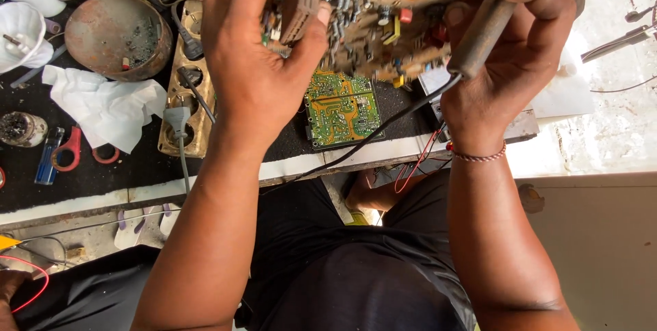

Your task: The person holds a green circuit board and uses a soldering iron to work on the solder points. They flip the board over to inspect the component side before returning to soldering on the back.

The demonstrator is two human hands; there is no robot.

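Two hands share the work: left hand point(256, 64) fingers clamp the brown circuit board point(383, 27), held tilted above the tabletop point(102, 174); right hand point(510, 57) fingers wrap the soldering iron point(482, 30), just beside the board's right edge.

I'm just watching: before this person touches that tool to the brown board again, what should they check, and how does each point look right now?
1. Left hand has a firm hold on the brown circuit board: ok, fingers and thumb wrap its edge.
2. Right hand grips the soldering iron by its handle: ok.
3. Iron tip is placed on the right joint: cannot tell, the tip is out of view.
4. Iron's black cord runs free: not ok, it drapes across the green circuit board on the bench.
5. Flammable things are away from the work: ok, the white tissue and blue lighter lie off to the left.
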